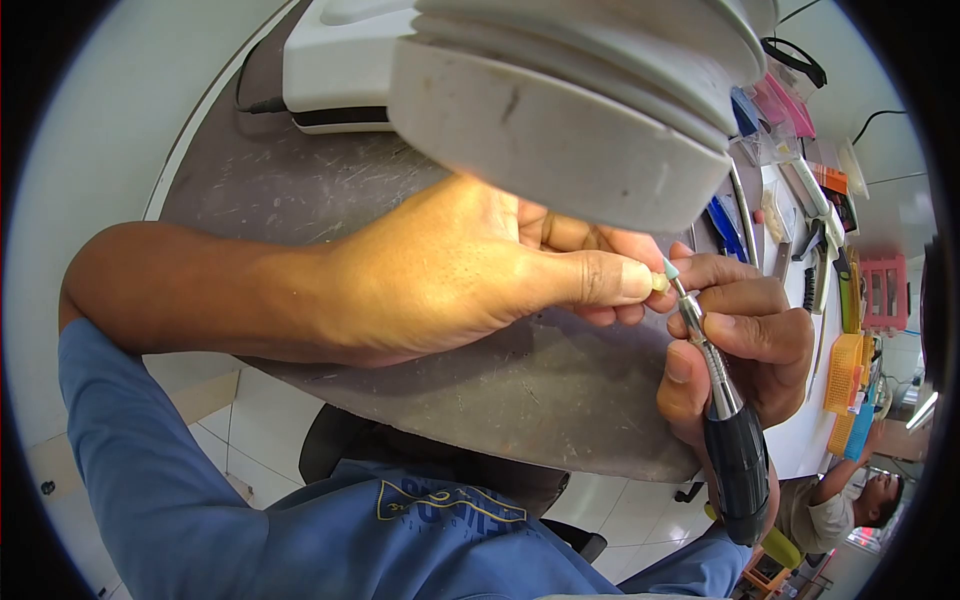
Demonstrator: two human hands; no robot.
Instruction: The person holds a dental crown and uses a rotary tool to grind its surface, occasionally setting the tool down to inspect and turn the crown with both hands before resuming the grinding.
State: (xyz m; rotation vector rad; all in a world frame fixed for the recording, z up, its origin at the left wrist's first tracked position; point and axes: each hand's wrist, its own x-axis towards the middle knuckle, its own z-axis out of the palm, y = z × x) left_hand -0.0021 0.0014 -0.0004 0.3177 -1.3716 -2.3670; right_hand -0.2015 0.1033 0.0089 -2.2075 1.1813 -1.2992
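Observation:
Between thumb and forefinger my left hand (450, 270) pinches a small yellowish tooth-like piece (659, 283); most of it is hidden by the fingertips. My right hand (755, 345) is closed around a rotary handpiece (722, 390) with a black body and silver nose, held like a pen. Its pale green cone-shaped bit (671, 268) sits right at the tooth-like piece, pointing up and away from me. Fingertips of both hands are close together at this spot, under the rim of a large whitish lamp-like head (560, 130).
Both hands are above a scratched grey tabletop (290, 190) with a curved front edge. A white device (340, 70) with a cable stands at the back left. Tools, including a blue-handled one (725, 230), lie at the right. Yellow baskets (848, 370) and another person (845, 505) are farther right.

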